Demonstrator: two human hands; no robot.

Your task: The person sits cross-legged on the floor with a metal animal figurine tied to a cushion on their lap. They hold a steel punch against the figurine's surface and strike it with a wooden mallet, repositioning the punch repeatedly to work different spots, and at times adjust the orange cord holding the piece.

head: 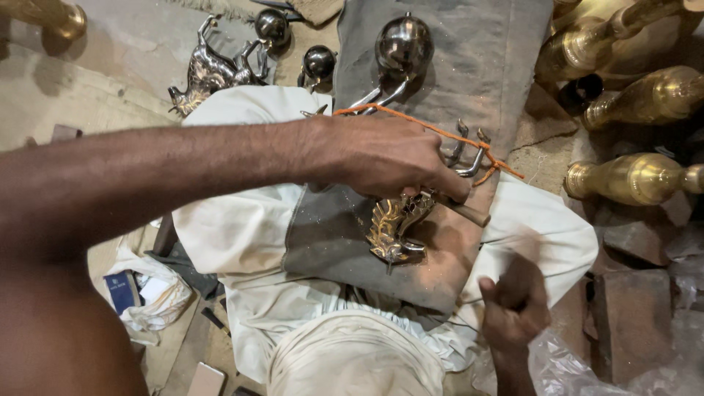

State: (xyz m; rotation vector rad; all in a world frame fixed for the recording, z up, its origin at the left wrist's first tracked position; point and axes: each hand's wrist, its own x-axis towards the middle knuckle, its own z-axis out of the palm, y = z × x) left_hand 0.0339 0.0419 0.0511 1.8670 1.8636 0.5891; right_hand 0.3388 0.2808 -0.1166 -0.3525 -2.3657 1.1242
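Left hand (389, 158) grip tight on brass figurine (396, 224) (right hand (515, 304) fisted, contents unclear).

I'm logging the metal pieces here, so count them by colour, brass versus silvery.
Brass vases at the right: 4, for instance this one
Brass piece, top left corner: 1
Silvery horse figures: 2, one under the left hand, one at the top
Silvery balls: 3
Total: 10

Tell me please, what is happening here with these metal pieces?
A person sits with a grey cloth over the lap. The left hand presses a small ornate metal figure down on the cloth, its fingers also around a wooden-handled tool. The right hand is closed in a fist nearby; what it holds is unclear. Brass vases lie at the side.
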